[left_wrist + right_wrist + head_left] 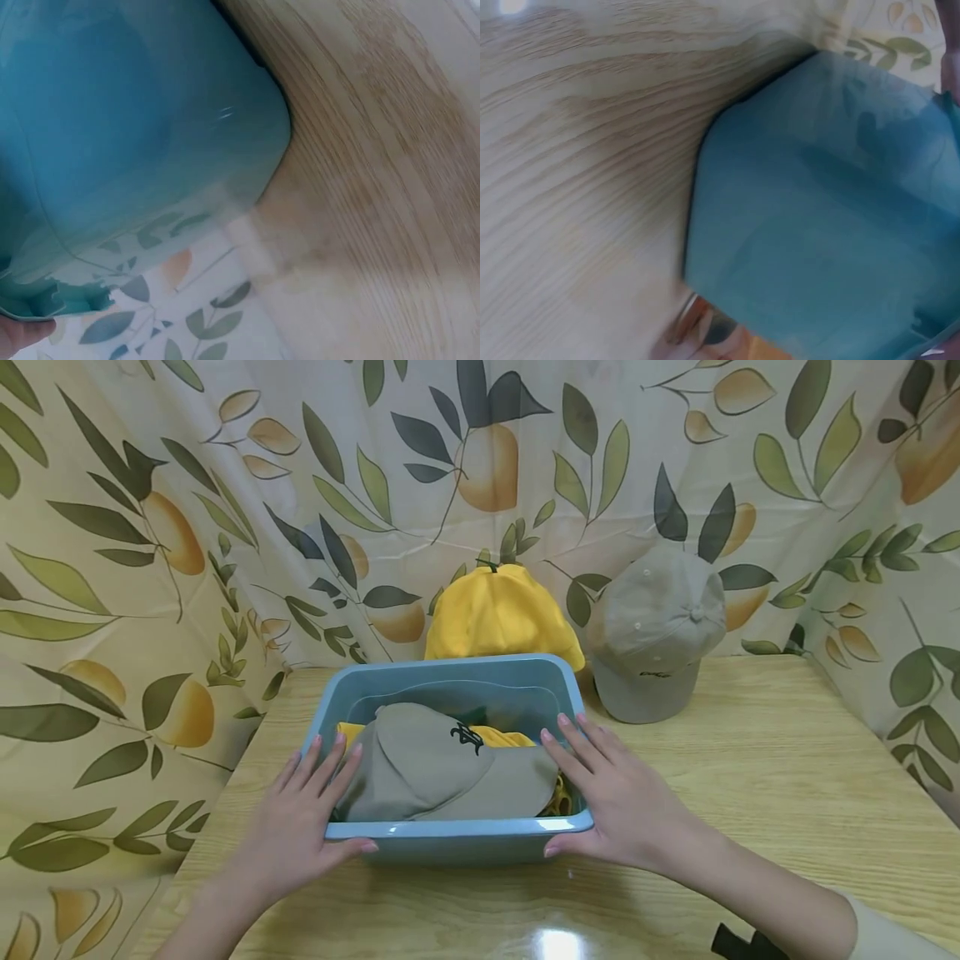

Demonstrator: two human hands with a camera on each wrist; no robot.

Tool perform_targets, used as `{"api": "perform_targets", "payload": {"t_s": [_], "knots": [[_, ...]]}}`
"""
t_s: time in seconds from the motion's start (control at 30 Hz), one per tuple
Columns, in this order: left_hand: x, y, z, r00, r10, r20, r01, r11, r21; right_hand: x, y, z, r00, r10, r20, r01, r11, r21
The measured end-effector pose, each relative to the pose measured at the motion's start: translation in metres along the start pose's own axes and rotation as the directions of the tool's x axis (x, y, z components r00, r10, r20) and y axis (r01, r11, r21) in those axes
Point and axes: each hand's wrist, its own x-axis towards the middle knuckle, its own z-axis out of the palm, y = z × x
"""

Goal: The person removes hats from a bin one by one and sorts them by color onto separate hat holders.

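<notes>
A blue plastic bin (pixel 457 830) stands on the wooden table, and its walls fill much of both wrist views. Inside it lies a grey-green cap (pixel 427 768) with a dark embroidered mark, over some yellow fabric (pixel 506 737). My left hand (pixel 296 822) rests on the bin's left front corner, fingers spread along the rim and thumb at the front. On the opposite corner, my right hand (pixel 626 802) touches the rim with fingers extended, its thumb also against the front. What lies beneath the cap is mostly hidden.
Behind the bin sits a yellow hat (pixel 495 614). To its right, a grey cap (pixel 660 618) leans against the leaf-and-fruit patterned cloth (pixel 487 468). Wooden tabletop (pixel 765 777) extends to the right and front. A black object (pixel 738 942) shows beside the right forearm.
</notes>
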Motion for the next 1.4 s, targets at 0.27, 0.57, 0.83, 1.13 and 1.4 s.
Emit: {"api": "perform_targets", "payload": {"t_s": [0.27, 0.57, 0.83, 1.13, 1.4], "knots": [[0.006, 0.013, 0.003, 1.0, -0.016, -0.016, 0.016, 1.0, -0.014, -0.01, 0.012, 0.003, 0.992, -0.068, -0.108, 0.071, 0.997, 0.023], [0.012, 0.025, 0.004, 1.0, -0.012, -0.016, 0.012, 1.0, -0.018, -0.02, 0.02, 0.0, 0.988, -0.076, -0.133, 0.083, 0.995, 0.05], [0.02, 0.034, 0.003, 0.997, -0.027, 0.074, 0.028, 0.999, -0.024, -0.031, 0.024, -0.006, 0.993, -0.033, -0.117, 0.042, 0.996, 0.075], [0.026, 0.042, 0.002, 0.998, -0.007, 0.061, 0.008, 1.0, -0.023, -0.035, 0.032, -0.011, 0.992, -0.065, -0.112, 0.067, 0.998, 0.02], [0.03, 0.047, 0.004, 0.999, -0.006, 0.052, 0.008, 0.999, -0.031, -0.037, 0.038, -0.014, 0.984, -0.116, -0.132, 0.112, 0.993, -0.039]]}}
